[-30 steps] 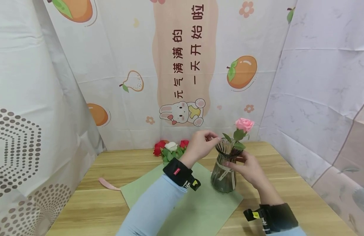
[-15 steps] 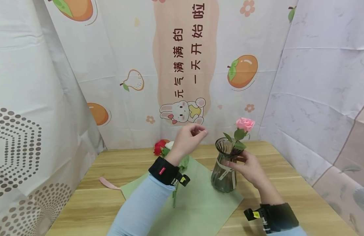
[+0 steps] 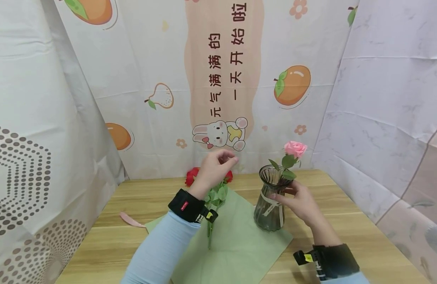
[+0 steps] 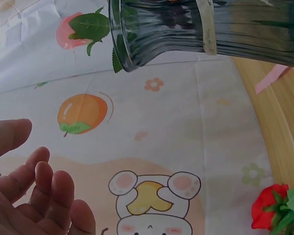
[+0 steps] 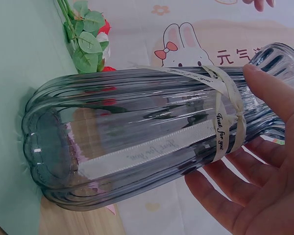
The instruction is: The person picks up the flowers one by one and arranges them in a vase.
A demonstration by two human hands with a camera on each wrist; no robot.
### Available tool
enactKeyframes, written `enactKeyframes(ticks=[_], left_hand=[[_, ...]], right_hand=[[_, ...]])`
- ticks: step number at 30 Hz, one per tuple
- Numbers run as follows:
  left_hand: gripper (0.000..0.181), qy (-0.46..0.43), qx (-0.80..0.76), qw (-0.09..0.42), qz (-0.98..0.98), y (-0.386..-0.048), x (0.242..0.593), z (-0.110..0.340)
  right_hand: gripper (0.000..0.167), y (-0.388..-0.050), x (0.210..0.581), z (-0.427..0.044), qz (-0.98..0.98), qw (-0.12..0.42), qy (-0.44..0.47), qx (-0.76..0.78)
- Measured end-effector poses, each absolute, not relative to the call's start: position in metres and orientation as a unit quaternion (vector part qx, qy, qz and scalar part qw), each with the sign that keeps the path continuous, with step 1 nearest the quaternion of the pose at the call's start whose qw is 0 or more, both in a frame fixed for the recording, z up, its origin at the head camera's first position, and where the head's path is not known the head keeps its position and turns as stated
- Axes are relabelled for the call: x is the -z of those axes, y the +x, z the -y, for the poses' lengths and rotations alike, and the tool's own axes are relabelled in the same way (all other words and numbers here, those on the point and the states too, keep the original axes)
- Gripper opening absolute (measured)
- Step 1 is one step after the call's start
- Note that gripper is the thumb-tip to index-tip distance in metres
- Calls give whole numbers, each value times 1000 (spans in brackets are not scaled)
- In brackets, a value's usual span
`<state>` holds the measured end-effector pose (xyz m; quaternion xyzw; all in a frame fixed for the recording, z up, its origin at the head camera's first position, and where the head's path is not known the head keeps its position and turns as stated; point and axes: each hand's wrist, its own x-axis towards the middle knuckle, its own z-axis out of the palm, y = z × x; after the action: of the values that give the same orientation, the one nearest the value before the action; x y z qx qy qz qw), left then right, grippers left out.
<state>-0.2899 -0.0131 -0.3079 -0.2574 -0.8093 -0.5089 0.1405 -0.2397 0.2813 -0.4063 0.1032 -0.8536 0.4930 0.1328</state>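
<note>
A ribbed, smoky glass vase (image 3: pixel 269 211) stands upright, with a cream ribbon (image 5: pixel 224 115) tied round its neck. One pink rose (image 3: pixel 295 149) leans out of its mouth to the right. My right hand (image 3: pixel 301 203) grips the vase's neck from the right, thumb on the near side. Away to the left, my left hand (image 3: pixel 215 169) hovers above the lying roses; its fingers are loosely bent and hold nothing, as the left wrist view also shows. Red roses (image 3: pixel 192 177) peek out on both sides of that hand, and their green stems (image 3: pixel 209 232) point toward me. The hand hides some blooms.
Under the stems and the vase lies a sheet of green wrapping paper (image 3: pixel 239 244) on the wooden table (image 3: pixel 108 240). A pink ribbon (image 3: pixel 131 220) sticks out at the paper's left. Printed curtains (image 3: pixel 161 130) hang behind the table and along both sides.
My left hand has moved left from beside the vase's mouth to above the lying roses, uncovering their stems. My right hand keeps its hold on the vase, which stays put.
</note>
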Motion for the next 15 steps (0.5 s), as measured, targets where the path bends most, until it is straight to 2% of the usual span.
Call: enactKeyframes(ticks=[15], left_hand=[[18, -229, 490, 132, 831, -301, 327, 36]], right_hand=[[68, -238, 406, -281, 853, 127, 99, -497]])
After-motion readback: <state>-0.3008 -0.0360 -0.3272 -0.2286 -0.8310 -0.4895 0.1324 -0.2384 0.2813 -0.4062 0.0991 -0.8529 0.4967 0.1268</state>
